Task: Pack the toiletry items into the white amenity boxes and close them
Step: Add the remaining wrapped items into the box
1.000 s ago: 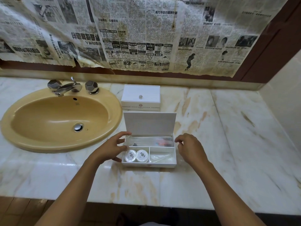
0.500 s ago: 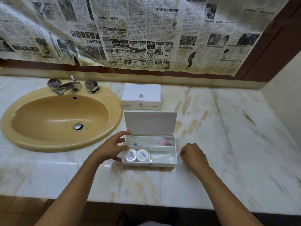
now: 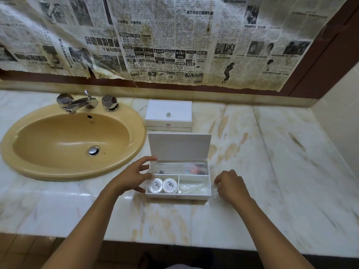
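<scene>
1. The left hand (image 3: 130,176) reaches in from the lower left and rests against the left wall of the open box (image 3: 207,196), fingers spread and relaxed, thumb near the front corner.
2. The right hand (image 3: 231,186) lies on the counter (image 3: 281,171) just beside the box's right wall, fingers curled on a clear plastic packet (image 3: 215,193).
3. The open box stands near the front of the counter, right of the sink (image 3: 29,167), its lid (image 3: 179,146) upright at the back.
4. Its long back compartment holds clear-wrapped items (image 3: 180,166), one with a red part; what they are I cannot tell.
5. The front left compartment holds two round white soaps (image 3: 162,185) side by side, each with a dark emblem.
6. The front right compartment holds a clear wrapped item (image 3: 192,188).
7. A second box (image 3: 168,124), shut, with a small knob on the lid, stands just behind the open one.
</scene>
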Tool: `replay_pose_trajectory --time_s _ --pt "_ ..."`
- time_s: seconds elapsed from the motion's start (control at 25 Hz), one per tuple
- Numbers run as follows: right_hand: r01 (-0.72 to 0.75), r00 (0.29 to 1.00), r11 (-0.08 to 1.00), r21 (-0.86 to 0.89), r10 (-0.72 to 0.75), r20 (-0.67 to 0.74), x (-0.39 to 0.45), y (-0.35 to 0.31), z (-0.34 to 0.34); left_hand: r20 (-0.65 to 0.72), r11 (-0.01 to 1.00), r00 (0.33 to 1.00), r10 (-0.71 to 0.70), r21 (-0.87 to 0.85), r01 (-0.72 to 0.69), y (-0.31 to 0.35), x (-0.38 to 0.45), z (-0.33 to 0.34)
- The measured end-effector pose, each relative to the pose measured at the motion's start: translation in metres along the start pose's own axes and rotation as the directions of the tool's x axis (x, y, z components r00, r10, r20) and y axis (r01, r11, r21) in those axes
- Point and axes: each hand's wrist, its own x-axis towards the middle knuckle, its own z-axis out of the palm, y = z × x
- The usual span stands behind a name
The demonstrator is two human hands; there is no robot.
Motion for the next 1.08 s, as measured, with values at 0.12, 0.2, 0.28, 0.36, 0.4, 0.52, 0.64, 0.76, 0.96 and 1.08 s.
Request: replay_pose_trajectory --time_s 0.12,0.2,0.28,0.36,0.4,0.52,0.64,0.76,0.96,1.08 --pt "-0.006 1.0 1.0 0.009 0.006 -0.018 -0.001 -0.002 0.004 0.001 1.0 1.0 0.001 0.002 -0.001 0.0 0.0 0.0" --pt "-0.012 1.0 0.999 0.047 0.013 -0.022 -0.001 -0.002 0.006 -0.001 1.0 1.0 0.001 0.006 -0.001 0.0 -0.001 0.0" --pt "-0.007 1.0 0.998 0.065 0.008 -0.014 -0.001 -0.002 0.005 -0.005 1.0 1.0 0.001 0.009 -0.001 0.0 -0.001 0.001" --pt "0.007 1.0 0.995 0.098 -0.005 -0.025 0.0 -0.001 0.003 -0.005 1.0 1.0 0.001 0.009 -0.001 0.0 -0.001 0.001" --pt "0.017 0.999 0.994 0.112 -0.013 -0.034 0.001 -0.001 0.003 -0.006 1.0 1.0 0.002 0.008 -0.002 0.0 -0.001 0.001" --pt "0.022 0.997 0.991 0.135 -0.011 -0.08 0.004 0.001 0.001 -0.007 1.0 1.0 -0.002 0.006 0.002 0.001 -0.001 0.001" --pt "0.011 0.999 0.994 0.111 -0.007 -0.04 0.0 0.003 -0.012 -0.003 1.0 1.0 -0.004 0.011 0.004 0.001 -0.002 0.001" --pt "0.047 0.996 0.998 -0.032 -0.044 0.081 -0.009 0.009 -0.018 -0.005 1.0 1.0 -0.003 0.013 0.003 0.002 -0.002 0.001" --pt "0.008 0.998 0.999 0.043 -0.011 0.07 -0.011 0.016 -0.005 -0.009 1.0 1.0 -0.004 0.014 0.004 0.002 -0.002 0.001" --pt "-0.014 1.0 0.992 0.127 0.013 0.005 -0.009 0.013 -0.011 -0.007 1.0 1.0 -0.004 0.01 0.004 0.001 -0.002 0.002"
